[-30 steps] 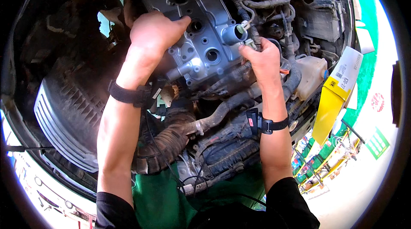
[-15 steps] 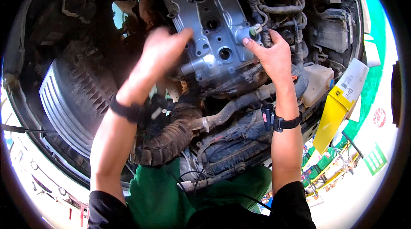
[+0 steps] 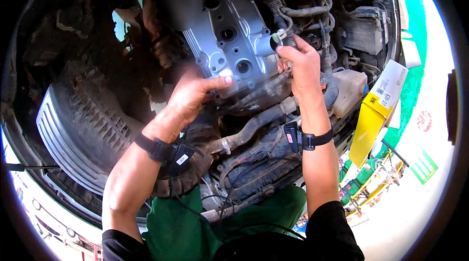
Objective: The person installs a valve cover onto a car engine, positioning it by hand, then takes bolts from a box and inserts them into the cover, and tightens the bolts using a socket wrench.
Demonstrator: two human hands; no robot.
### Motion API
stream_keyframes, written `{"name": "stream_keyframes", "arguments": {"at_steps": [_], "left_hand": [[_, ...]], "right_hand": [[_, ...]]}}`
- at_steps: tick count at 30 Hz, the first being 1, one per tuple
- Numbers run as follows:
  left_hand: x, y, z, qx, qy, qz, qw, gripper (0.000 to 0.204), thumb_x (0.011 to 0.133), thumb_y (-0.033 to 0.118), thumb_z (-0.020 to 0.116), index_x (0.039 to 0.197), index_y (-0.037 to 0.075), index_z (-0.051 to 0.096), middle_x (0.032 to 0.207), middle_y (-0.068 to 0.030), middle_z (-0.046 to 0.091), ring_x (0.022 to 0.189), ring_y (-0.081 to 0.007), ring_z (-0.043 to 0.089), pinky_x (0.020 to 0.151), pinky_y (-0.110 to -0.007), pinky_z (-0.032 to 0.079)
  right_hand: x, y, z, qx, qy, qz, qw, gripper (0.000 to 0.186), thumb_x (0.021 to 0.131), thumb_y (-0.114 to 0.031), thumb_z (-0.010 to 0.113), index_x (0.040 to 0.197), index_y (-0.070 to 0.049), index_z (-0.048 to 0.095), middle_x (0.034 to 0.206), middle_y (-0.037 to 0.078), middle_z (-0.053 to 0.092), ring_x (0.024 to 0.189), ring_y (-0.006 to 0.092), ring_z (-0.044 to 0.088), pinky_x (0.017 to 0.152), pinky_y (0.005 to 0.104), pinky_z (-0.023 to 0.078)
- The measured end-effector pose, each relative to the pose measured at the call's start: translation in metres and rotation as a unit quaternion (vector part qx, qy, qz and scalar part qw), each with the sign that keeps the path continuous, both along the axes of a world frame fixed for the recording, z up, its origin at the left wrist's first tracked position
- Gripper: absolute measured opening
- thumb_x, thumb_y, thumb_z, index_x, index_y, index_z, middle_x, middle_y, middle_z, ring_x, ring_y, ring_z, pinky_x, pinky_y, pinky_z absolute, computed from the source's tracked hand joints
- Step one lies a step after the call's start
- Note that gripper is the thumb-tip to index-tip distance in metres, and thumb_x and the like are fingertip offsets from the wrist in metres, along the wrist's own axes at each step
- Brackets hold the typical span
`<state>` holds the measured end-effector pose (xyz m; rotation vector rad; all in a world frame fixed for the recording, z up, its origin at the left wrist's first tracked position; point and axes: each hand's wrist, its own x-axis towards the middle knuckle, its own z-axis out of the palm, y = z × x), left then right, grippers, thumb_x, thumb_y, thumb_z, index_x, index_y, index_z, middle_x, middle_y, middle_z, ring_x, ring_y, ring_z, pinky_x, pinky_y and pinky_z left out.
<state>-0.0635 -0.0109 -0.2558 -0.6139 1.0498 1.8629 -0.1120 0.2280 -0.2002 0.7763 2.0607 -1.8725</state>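
Note:
A silver engine valve cover point(image 3: 229, 41) with round holes sits in the open engine bay. My left hand point(image 3: 193, 92) rests against its near left edge, fingers together and pointing right, holding nothing. My right hand point(image 3: 300, 65) is at the cover's right side, its fingertips pinching a small white connector point(image 3: 281, 34) on a black hose bundle point(image 3: 293, 14) beside a round port. Both wrists wear black bands.
A ribbed black plastic cover point(image 3: 73, 129) lies at the left. Thick black hoses point(image 3: 254, 124) run below the valve cover. A white fluid reservoir point(image 3: 349, 87) and a yellow and white bottle point(image 3: 376, 109) stand at the right. My green clothing point(image 3: 195, 231) presses against the car's front.
My left hand slid down from the top of the valve cover to its near left edge. My right hand stayed at the right side by the connector. The view shifted downward.

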Motion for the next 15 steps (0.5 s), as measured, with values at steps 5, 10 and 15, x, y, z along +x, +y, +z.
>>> {"name": "stream_keyframes", "arguments": {"at_steps": [5,10,15], "left_hand": [[0.000,-0.001,-0.002,0.014,0.034,0.005,0.999,0.064,0.080,0.026,0.086,0.131,0.004,0.055,0.117,-0.0081,0.068,0.103,-0.0187,0.063,0.084,-0.032,0.047],[0.001,-0.003,0.000,0.021,0.024,0.011,0.999,0.064,0.079,0.025,0.086,0.132,0.004,0.055,0.118,-0.0066,0.068,0.102,-0.0177,0.064,0.085,-0.031,0.047],[0.002,-0.003,0.001,0.002,0.016,0.020,1.000,0.063,0.080,0.023,0.085,0.130,0.000,0.054,0.117,-0.0094,0.068,0.103,-0.0178,0.064,0.089,-0.032,0.048]], "right_hand": [[0.001,-0.001,-0.001,0.000,0.016,-0.025,1.000,0.038,0.078,-0.004,0.063,0.114,0.011,0.065,0.070,0.004,0.057,0.052,0.0134,0.048,0.054,0.0299,0.046],[-0.001,0.005,-0.006,-0.027,0.000,-0.059,0.998,0.043,0.080,-0.004,0.060,0.119,0.014,0.061,0.068,0.006,0.056,0.055,0.0152,0.050,0.058,0.0320,0.047],[-0.009,0.006,-0.004,-0.047,-0.014,-0.006,0.999,0.046,0.080,-0.005,0.057,0.122,0.014,0.059,0.068,0.007,0.055,0.057,0.0167,0.051,0.063,0.0332,0.049]]}}
